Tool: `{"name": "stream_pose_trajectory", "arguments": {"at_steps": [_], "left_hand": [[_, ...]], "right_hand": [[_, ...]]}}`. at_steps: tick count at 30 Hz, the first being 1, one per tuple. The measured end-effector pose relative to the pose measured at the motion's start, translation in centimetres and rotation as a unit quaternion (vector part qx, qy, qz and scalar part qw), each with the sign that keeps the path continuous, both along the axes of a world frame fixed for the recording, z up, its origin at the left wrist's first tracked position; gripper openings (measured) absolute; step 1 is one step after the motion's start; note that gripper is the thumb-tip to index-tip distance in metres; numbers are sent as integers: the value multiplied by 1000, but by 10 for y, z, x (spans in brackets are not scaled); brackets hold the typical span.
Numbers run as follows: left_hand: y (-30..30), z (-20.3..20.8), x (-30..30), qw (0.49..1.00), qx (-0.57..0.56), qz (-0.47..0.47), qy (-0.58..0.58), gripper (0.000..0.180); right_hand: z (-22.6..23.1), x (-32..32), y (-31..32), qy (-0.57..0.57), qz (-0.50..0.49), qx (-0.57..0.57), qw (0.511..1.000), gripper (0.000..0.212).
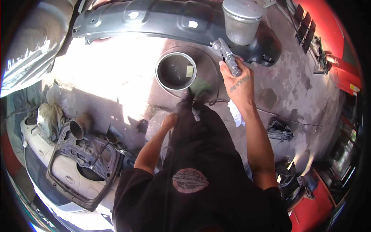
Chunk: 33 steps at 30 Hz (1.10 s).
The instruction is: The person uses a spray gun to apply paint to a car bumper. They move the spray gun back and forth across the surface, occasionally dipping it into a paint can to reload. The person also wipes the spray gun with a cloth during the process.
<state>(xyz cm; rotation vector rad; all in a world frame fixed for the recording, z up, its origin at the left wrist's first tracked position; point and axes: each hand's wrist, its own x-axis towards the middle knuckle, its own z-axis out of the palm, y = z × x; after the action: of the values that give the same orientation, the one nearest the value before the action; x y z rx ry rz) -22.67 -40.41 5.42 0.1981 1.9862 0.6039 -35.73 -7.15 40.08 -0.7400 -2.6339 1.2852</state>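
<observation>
One tool: you are gripping a spray gun [228, 58] in your right hand [239, 82], fingers clamped around its handle.
Weight: top-heavy, judging by its metal cup [242, 21]; keep holding low.
Left hand [168, 121]: hanging free by your shirt; I cannot tell its grip.

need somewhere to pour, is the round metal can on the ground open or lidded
Open: the round metal can on the concrete floor shows its dark inside and bare rim, with no lid on it.
</observation>
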Motion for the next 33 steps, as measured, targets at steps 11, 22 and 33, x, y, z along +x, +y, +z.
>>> {"name": "stream_pose_trajectory", "arguments": {"at_steps": [11, 22, 33], "left_hand": [[-6, 4, 19, 998, -9, 50, 36, 42], [9, 70, -72, 985, 5, -27, 168, 41], [-46, 27, -218, 954, 95, -281, 52, 45]], "right_hand": [[6, 34, 2, -15, -1, -60, 998, 24], [-7, 21, -9, 1, -36, -52, 998, 26], [-1, -23, -81, -24, -243, -29, 969, 21]]}}
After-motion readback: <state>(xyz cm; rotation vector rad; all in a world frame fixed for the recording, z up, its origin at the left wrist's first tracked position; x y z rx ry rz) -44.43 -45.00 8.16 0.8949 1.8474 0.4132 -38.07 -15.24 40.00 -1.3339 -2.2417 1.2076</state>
